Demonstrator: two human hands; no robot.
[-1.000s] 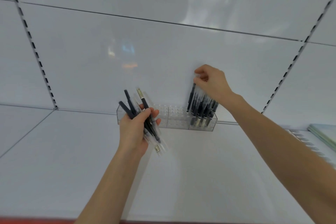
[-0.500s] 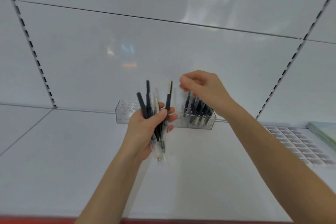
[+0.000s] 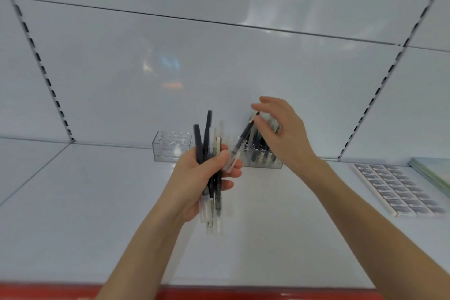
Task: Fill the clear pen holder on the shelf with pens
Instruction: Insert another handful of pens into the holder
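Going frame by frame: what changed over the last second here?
The right hand left the pens standing in the clear pen holder, swung left to the bundle and now pinches one pen by its top. The left hand turned its bundle upright, still gripping it. Holder stayed put.

The left grip point(image 3: 197, 178) and its pens point(image 3: 198, 141) hide the middle of the pen holder point(image 3: 170, 151). Above its right end the blurred right grip point(image 3: 285, 136) may or may not pinch the slanted pen point(image 3: 244, 135).
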